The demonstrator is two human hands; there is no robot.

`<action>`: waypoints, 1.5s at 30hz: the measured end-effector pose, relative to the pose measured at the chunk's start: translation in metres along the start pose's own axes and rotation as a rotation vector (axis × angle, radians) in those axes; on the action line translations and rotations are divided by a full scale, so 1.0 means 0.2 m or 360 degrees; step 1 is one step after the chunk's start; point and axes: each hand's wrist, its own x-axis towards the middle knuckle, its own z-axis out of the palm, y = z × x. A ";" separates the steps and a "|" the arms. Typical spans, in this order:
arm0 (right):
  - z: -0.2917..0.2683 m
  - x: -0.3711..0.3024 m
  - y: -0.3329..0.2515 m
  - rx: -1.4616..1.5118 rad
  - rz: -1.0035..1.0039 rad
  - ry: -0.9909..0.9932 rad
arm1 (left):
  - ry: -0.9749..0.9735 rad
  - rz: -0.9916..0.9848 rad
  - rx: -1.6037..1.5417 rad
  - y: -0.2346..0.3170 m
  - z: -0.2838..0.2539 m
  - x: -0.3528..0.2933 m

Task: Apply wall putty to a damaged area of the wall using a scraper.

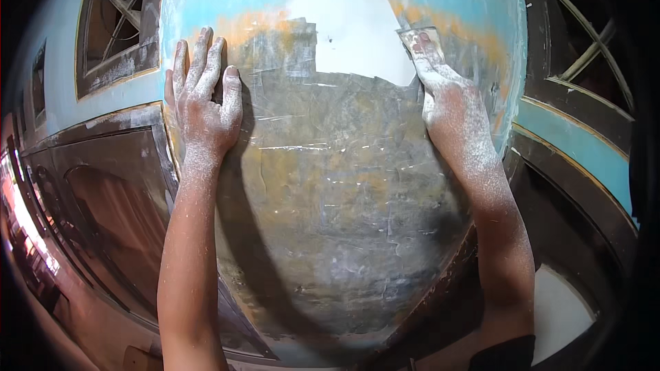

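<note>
In front of me is a wall [330, 165] with a worn grey-brown lower part, an uneven orange band and turquoise paint above. A smooth white patch [347, 27] with ragged, stepped edges spreads over its upper middle. My left hand [204, 103] lies against the wall at the left, fingers apart, holding nothing. My right hand [450, 96] grips a flat scraper [418, 40], its blade at the right border of the white patch; the fingertips press on the blade. Any handle is hidden by the hand. White dust coats both hands and wrists.
Dark-framed openings with crossed bars, a window [120, 24] and another window [588, 41], flank the wall. A brown wooden door [110, 206] stands at the lower left. Thin white scratches [295, 147] run across the grey surface, and my left arm casts a long shadow.
</note>
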 end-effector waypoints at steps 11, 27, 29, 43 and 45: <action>-0.01 0.03 -0.01 0.0070 0.0103 -0.0126 | -0.0001 0.0042 0.0115 0.01 -0.04 -0.02; -0.02 0.14 -0.03 -0.0058 0.0361 -0.0366 | 0.0085 0.0037 0.0017 -0.03 -0.01 -0.04; -0.01 0.12 -0.02 -0.0148 0.0405 -0.0450 | 0.0110 0.0038 -0.0015 -0.02 0.00 -0.04; 0.00 0.19 0.00 -0.0034 0.0180 -0.0177 | 0.0101 -0.0007 -0.0033 -0.01 -0.02 -0.04; 0.01 0.17 -0.04 -0.0053 0.0161 -0.0147 | 0.0093 -0.0010 -0.0007 -0.03 -0.02 -0.05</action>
